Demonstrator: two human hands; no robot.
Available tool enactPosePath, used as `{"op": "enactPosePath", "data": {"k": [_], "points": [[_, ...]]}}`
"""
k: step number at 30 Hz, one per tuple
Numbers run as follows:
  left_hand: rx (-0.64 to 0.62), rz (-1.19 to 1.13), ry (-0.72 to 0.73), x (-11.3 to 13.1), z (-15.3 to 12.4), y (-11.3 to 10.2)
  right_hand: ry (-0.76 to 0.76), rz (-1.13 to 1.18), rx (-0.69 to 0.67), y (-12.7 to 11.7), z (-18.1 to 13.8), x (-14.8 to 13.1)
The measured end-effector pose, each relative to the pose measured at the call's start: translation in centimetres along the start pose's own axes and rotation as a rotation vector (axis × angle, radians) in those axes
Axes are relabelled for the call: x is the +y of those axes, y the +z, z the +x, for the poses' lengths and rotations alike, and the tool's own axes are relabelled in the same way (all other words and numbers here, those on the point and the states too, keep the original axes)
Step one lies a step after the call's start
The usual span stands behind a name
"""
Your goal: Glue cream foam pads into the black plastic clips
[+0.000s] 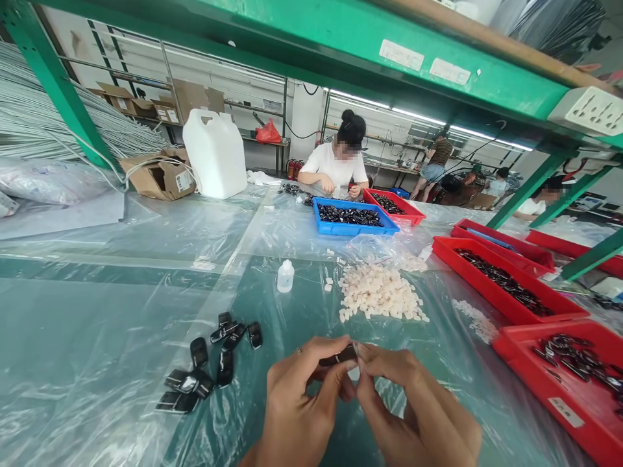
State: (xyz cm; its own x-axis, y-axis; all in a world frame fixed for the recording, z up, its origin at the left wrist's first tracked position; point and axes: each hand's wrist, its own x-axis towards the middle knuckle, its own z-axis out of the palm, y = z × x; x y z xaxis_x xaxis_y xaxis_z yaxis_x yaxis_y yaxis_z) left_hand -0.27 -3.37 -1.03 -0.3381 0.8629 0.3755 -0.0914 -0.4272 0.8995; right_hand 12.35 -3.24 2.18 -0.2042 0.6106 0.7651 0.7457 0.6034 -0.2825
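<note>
My left hand [299,405] pinches a small black plastic part [339,357] between thumb and fingers, low in the middle of the view. My right hand [421,412] meets it from the right, fingertips closed on the part's end, perhaps with a small pale piece. Several black parts [209,363] lie scattered to the left on the plastic-covered table [97,337]. A heap of small whitish pieces [379,295] lies just beyond my hands.
A small white bottle [285,275] stands past the black parts. Red trays [506,285] of black parts line the right side, a blue tray [353,217] farther back. A person in white sits opposite. A white jug [215,152] and cardboard box [160,175] stand at back left.
</note>
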Motion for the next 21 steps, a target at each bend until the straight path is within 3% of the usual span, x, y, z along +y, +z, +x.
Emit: {"op": "enactPosePath", "data": {"k": [7, 12, 21], "points": [[-0.045, 0.037, 0.046, -0.1, 0.0, -0.5, 0.054, 0.199, -0.026, 0.2, 0.5, 0.3], [-0.155, 0.128, 0.057, 0.0, 0.7, -0.9, 0.072, 0.309, -0.093, 0.2, 0.7, 1.0], [-0.269, 0.358, 0.21, -0.1, 0.8, -1.0, 0.156, 0.239, -0.04, 0.3, -1.0, 0.8]]}}
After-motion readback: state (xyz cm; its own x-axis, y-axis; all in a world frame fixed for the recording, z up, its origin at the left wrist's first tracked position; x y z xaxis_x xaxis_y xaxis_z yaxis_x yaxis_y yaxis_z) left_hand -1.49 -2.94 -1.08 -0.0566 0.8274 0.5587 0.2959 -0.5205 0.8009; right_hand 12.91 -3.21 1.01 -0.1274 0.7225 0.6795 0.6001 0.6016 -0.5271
